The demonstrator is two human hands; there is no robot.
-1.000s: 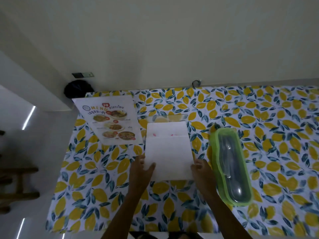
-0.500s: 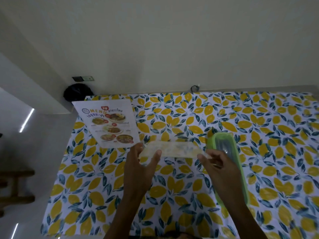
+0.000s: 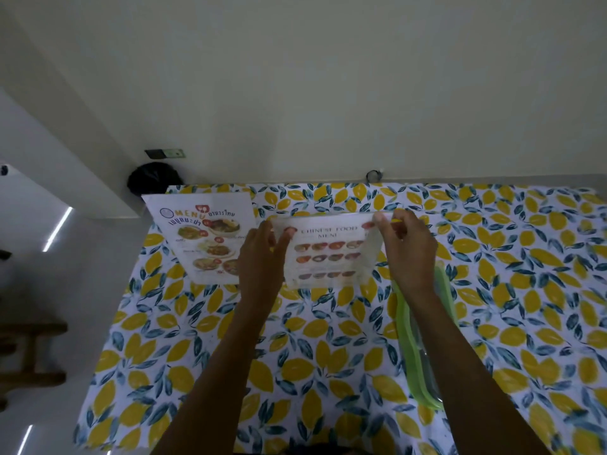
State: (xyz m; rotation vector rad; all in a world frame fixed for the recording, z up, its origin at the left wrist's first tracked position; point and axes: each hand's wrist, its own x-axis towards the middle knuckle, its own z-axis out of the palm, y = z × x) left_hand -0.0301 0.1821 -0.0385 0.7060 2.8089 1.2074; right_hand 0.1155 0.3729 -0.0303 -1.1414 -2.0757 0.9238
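A printed Chinese food menu sheet (image 3: 325,254) is held up above the table, printed side facing me. My left hand (image 3: 261,261) pinches its left edge with the thumb in front. My right hand (image 3: 407,247) pinches its upper right corner. A second menu sheet (image 3: 203,238) with Thai writing and food pictures lies flat on the tablecloth to the left.
The table (image 3: 328,339) has a white cloth with yellow lemons and dark leaves. A long green-rimmed plastic container (image 3: 423,356) lies under my right forearm. A wall runs along the far edge; a black bag (image 3: 152,178) sits at the far left corner.
The sheet lay blank side up on the table, then both hands lifted and flipped it. Now it is farther from me with its printed side showing.
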